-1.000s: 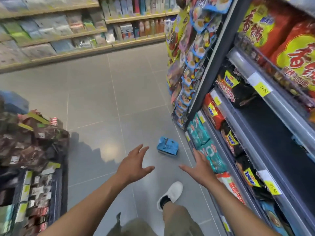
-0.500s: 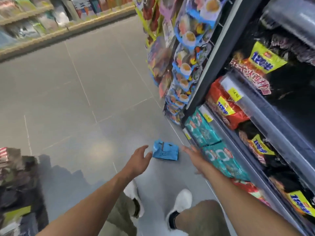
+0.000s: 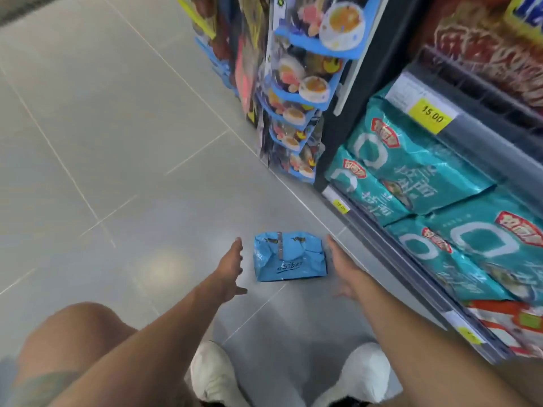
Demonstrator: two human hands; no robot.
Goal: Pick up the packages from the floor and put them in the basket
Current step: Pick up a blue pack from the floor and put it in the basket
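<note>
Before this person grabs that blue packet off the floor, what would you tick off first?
1. Blue package lies flat on the floor, within reach: ok.
2. Left hand open, at the package's left side: ok.
3. Right hand open, at its right side: ok.
4. Either hand touching the package yet: cannot tell.
5. Basket in sight for the drop: not ok, it is out of view.

floor (image 3: 117, 142): open left and ahead of blue package (image 3: 289, 261) | right: shelf (image 3: 411, 259) close beside
</note>
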